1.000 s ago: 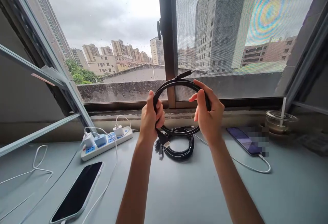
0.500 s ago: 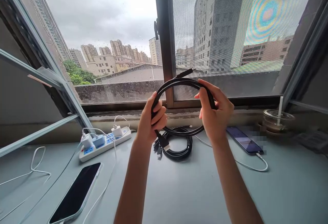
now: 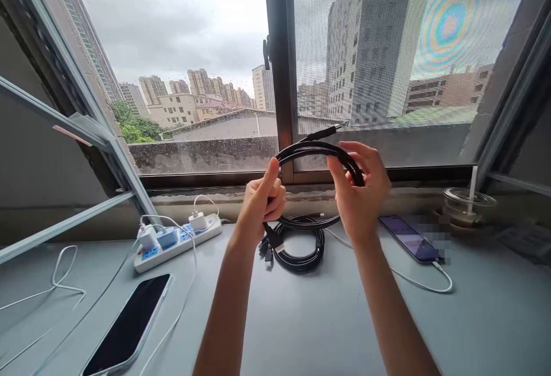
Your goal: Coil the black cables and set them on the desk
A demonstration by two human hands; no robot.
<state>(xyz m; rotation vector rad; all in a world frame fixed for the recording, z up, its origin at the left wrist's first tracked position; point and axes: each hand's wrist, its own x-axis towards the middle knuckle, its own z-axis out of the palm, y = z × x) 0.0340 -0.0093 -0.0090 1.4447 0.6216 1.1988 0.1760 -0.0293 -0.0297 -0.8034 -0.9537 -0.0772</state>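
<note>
A looped black cable [image 3: 307, 147] hangs in the air between my two hands. My left hand [image 3: 263, 195] is closed round the left side of the loop, its thumb on top. On the right side, my right hand [image 3: 364, 183] holds the coil between thumb and fingers. One plug [image 3: 325, 133] of the cable sticks out above the loop, pointing right. The other, a wide flat plug [image 3: 274, 239] with a metal end, dangles under my left hand. Behind and below it lies a second coil of black cable [image 3: 301, 262] on the table.
A white power strip [image 3: 178, 243] with chargers stands at left, white wires trailing from it. A phone [image 3: 129, 324] lies at front left, another phone [image 3: 408, 239] with a white cable at right. A lidded cup [image 3: 469, 206] with a straw is near the window.
The loop has tilted and become flatter, and its upper plug has shifted right and slightly down. My left hand has moved slightly right, with its thumb turned up; my right fingers have loosened a little.
</note>
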